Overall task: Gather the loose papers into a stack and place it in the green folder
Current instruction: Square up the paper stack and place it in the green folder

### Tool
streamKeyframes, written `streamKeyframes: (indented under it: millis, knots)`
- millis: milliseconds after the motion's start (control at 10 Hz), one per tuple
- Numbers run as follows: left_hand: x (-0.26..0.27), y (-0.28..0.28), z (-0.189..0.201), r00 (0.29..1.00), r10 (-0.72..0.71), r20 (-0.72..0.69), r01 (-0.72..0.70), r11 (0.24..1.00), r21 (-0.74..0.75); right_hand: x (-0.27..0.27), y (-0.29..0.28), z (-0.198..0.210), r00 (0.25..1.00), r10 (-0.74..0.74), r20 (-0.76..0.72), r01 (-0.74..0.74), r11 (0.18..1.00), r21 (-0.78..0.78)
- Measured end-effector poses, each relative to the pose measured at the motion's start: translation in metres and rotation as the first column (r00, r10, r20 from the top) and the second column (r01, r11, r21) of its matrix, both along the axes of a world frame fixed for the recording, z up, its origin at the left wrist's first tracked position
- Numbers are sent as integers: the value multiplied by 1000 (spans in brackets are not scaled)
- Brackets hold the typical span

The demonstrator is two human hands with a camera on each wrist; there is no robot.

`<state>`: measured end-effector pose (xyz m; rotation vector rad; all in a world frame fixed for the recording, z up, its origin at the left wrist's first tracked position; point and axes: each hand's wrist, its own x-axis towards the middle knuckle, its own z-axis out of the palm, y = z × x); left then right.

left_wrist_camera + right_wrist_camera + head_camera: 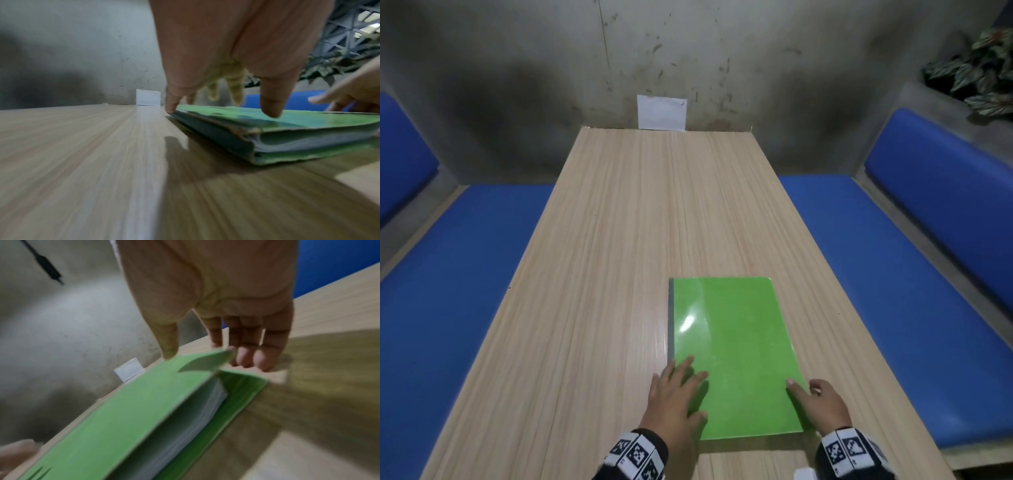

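The green folder (736, 353) lies closed on the near right part of the wooden table (619, 240), spine to the left. A stack of white papers (185, 426) sits between its covers and also shows at the open end (308, 142). My left hand (678, 383) rests flat, fingers spread, on the front cover near the spine corner (252, 129). My right hand (816, 397) is at the folder's right edge, thumb on top and fingers (246, 356) curled under the slightly lifted front cover (133, 410).
A white sheet (661, 112) leans against the grey wall at the table's far end. Blue padded benches (465, 274) (893, 274) run along both sides. A leafy plant (976, 72) stands on the ledge at the back right.
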<state>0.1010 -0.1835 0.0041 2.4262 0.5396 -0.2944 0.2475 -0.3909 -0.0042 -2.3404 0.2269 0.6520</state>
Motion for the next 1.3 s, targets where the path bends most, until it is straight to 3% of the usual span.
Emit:
streamKeyframes:
  millis: [100,200,300,600,800,900,1100,1300]
  knots:
    - [-7,1,-1,936,350,33,-333,912,-239,-4,5,-7,997,20,-81,-25,998,-61]
    - [-4,5,-4,878,471,-89,-462,784,-415,-1,6,-8,990,-21,-137,20,1000,-4]
    - [6,13,-1,861,472,-192,-499,703,-507,5,6,-4,992,-33,-126,46,993,106]
    - [63,20,9,880,455,-139,-448,695,-562,49,10,22,990,-130,63,114,970,217]
    - [93,13,-4,882,462,-94,-445,750,-488,69,5,11,979,-196,60,179,959,221]
    - [97,12,-13,863,500,-68,-465,738,-489,71,2,-2,970,-234,69,214,953,217]
    - [102,5,-21,878,478,-32,-460,822,-337,69,3,-12,979,-113,167,121,992,-41]
    - [103,3,-23,881,470,-48,-458,825,-331,70,5,-12,984,-64,164,80,992,-96]
